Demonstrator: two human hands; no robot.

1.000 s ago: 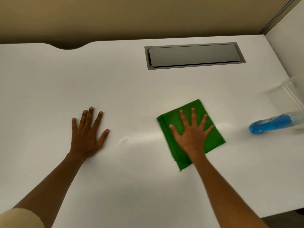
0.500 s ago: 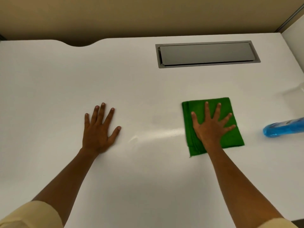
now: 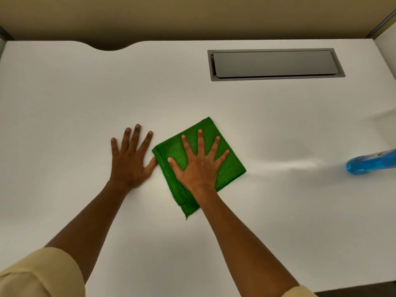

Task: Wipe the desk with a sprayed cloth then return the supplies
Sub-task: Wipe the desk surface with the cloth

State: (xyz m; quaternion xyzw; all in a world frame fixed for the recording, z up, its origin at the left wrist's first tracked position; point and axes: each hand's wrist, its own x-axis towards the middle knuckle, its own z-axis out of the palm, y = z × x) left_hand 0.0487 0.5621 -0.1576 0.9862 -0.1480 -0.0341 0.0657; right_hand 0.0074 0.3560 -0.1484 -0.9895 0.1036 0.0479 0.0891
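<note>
A folded green cloth [image 3: 230, 166] lies flat on the white desk [image 3: 75, 103], near the middle. My right hand [image 3: 198, 168] presses down on the cloth with its fingers spread wide. My left hand [image 3: 129, 159] rests flat on the bare desk just left of the cloth, its thumb touching the cloth's left edge. A blue spray bottle [image 3: 370, 163] lies on its side at the right edge of the view, partly cut off. A faint wet streak runs from the cloth toward the bottle.
A grey rectangular cable hatch [image 3: 276, 64] is set into the desk at the back right. The desk's far edge has a curved notch [image 3: 109, 48] at the back left. A partition wall stands behind the desk.
My right hand has slid the cloth leftward across the desk until it meets my left hand's thumb, leaving a wet streak to the right. The left hand stayed flat on the desk.
</note>
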